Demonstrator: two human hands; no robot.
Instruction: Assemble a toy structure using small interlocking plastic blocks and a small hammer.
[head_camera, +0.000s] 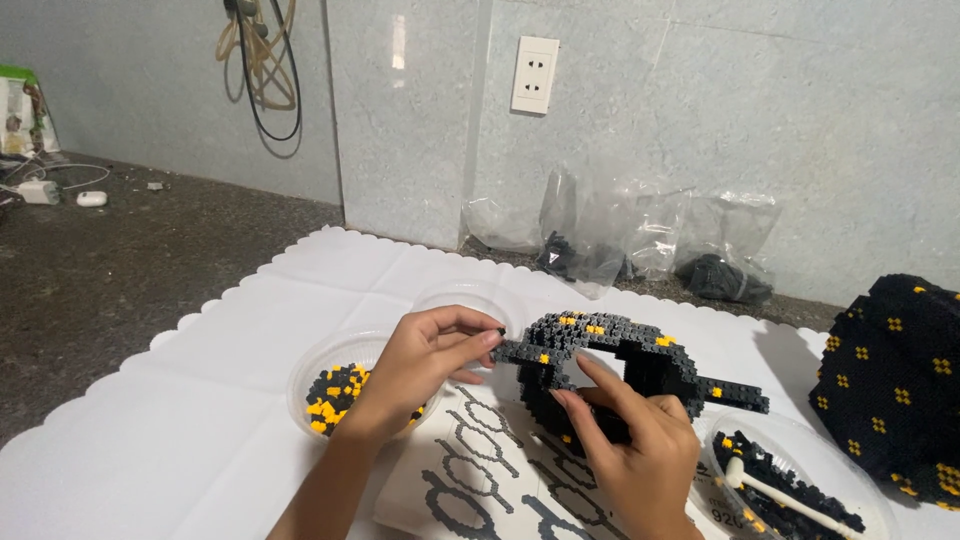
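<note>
Left hand: left hand (425, 362) comes in from the bottom, wrist bent up a bit, fingers (478, 338) pinched narrow on a tiny black brick (499, 331) right at the left tip of the model.
Right hand: right hand (640, 450) reaches up from the bottom edge, index finger stretched out along the inner arch, the other fingers curled round the lower front of the model, so it's gripping it.
Model: black brick model (625, 345) with yellow dots, ring-ish shape, standing upright on the white mat (200, 430) on the table, between both hands.
Left dish: clear dish (335, 385) of black and yellow bits, partly under the left wrist.
Right dish: clear dish (800, 490) of black pieces with a white tool (790, 493) lying in it, just beside the right hand.
Paper: printed sheet (480, 480) flat under the forearms.
Far right: bigger black built piece (895, 385) with yellow dots, well apart from the hands.
</note>
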